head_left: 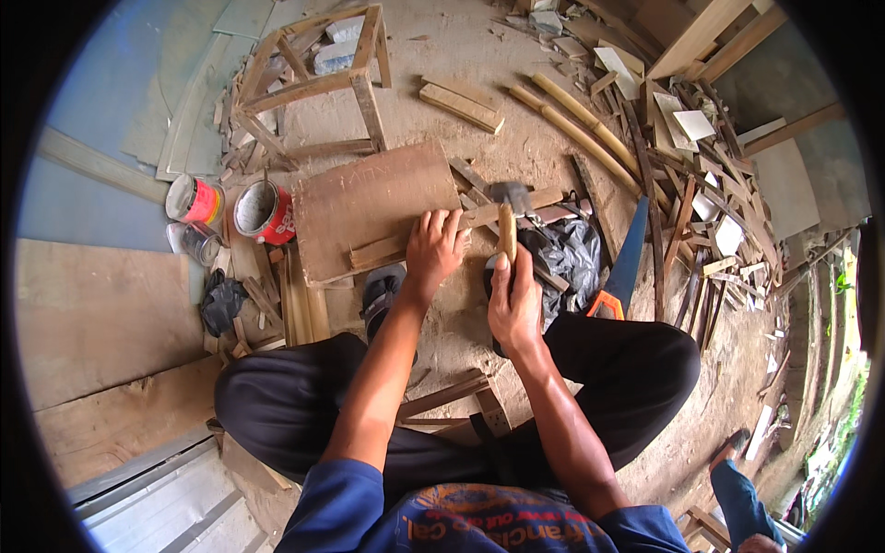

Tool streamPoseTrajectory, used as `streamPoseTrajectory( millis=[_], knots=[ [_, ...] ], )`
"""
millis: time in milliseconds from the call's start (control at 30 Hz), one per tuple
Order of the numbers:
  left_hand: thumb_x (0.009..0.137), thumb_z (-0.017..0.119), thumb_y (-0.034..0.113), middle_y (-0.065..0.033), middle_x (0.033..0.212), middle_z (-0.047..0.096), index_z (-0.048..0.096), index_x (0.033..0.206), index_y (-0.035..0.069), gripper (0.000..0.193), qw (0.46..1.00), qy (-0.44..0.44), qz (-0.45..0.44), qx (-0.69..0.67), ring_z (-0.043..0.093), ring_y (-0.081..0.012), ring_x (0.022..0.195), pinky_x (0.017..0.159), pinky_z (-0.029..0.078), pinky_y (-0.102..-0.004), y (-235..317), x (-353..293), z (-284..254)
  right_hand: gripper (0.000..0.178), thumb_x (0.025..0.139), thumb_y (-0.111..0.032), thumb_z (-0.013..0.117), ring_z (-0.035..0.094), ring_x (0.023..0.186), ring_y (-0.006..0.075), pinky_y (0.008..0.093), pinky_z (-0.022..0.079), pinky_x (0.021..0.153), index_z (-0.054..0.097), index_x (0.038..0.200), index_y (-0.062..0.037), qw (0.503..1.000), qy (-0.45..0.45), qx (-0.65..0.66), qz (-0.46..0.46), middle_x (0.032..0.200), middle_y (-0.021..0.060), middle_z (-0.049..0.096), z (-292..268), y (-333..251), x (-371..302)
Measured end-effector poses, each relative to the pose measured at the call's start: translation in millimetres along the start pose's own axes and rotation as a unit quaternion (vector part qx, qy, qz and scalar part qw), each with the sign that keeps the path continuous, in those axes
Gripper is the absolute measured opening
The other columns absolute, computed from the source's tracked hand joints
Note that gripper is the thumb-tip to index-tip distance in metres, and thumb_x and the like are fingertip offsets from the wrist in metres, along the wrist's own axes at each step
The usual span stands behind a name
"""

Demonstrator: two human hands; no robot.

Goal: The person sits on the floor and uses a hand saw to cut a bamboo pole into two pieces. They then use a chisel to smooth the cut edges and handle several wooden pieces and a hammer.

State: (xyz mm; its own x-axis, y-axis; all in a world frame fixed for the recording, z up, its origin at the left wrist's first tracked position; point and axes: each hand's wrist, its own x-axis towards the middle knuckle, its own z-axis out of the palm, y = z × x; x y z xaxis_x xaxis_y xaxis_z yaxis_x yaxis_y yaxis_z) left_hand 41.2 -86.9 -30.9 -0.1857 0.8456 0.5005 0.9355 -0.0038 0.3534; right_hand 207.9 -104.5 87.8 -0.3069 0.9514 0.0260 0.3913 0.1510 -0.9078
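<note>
My left hand (435, 247) grips a narrow wooden strip (376, 252), its fingers bent over the top. The strip slants from over the edge of a brown wooden board (355, 203) up toward the right. My right hand (516, 297) is wrapped round the handle of a hammer (507, 230). The hammer's dark head is near the strip's right part; whether it touches the wood I cannot tell. A crumpled black plastic bag (573, 256) lies right of the hammer. Beside it is a handsaw (629, 244) with a blue blade and orange handle.
Paint cans (278, 221) stand left of the board, behind it a wooden stool frame (367, 97). Bamboo poles (585, 138) and a wooden block (463, 106) lie farther off. Scrap wood (710, 194) is heaped at right. Another person's leg (740, 498) shows at lower right.
</note>
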Motion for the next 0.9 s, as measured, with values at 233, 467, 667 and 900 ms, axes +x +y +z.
streamPoseTrajectory(
  millis=[233,467,667,900],
  knots=[
    [0.085,0.070,0.021,-0.0122,0.105,0.059,0.062,0.122,0.007,0.040,0.999,0.004,0.016,0.028,0.058,-0.0319,0.098,0.087,0.049,-0.0438,4,6,-1,0.029,0.105,-0.021,0.045,0.062,0.076,0.0537,0.0561,0.046,0.061,0.044,0.124,0.0007,0.995,-0.046,-0.085,0.003,0.079,0.0348,0.062,11,49,3],
    [0.082,0.071,0.021,-0.0124,0.106,0.059,0.061,0.121,0.007,0.043,1.000,0.006,0.012,0.024,0.058,-0.0325,0.099,0.088,0.048,-0.0450,0,4,-2,0.021,0.104,-0.019,0.046,0.059,0.065,0.0530,0.0576,0.042,0.055,0.045,0.115,-0.0005,0.996,-0.056,-0.075,0.008,0.066,0.0311,0.058,14,51,5],
    [0.081,0.072,0.018,-0.0136,0.106,0.060,0.061,0.120,0.006,0.042,1.000,-0.027,0.002,-0.010,0.058,-0.0342,0.102,0.090,0.048,-0.0449,1,13,-4,0.028,0.105,-0.027,0.047,0.065,0.070,0.0433,0.0499,0.046,0.059,0.050,0.115,-0.0009,0.999,-0.013,-0.039,0.029,0.075,0.0269,0.063,10,55,7],
    [0.094,0.068,0.031,-0.0071,0.080,0.068,0.073,0.096,-0.002,0.033,0.956,-0.047,-0.119,-0.263,0.065,-0.0196,0.077,0.070,0.049,-0.0336,-41,65,-59,0.038,0.107,-0.041,0.044,0.033,0.046,0.0065,0.0242,0.029,0.039,0.052,0.127,-0.0090,0.892,-0.154,0.348,0.243,0.070,-0.0009,0.040,-53,-39,-27]
  ],
)
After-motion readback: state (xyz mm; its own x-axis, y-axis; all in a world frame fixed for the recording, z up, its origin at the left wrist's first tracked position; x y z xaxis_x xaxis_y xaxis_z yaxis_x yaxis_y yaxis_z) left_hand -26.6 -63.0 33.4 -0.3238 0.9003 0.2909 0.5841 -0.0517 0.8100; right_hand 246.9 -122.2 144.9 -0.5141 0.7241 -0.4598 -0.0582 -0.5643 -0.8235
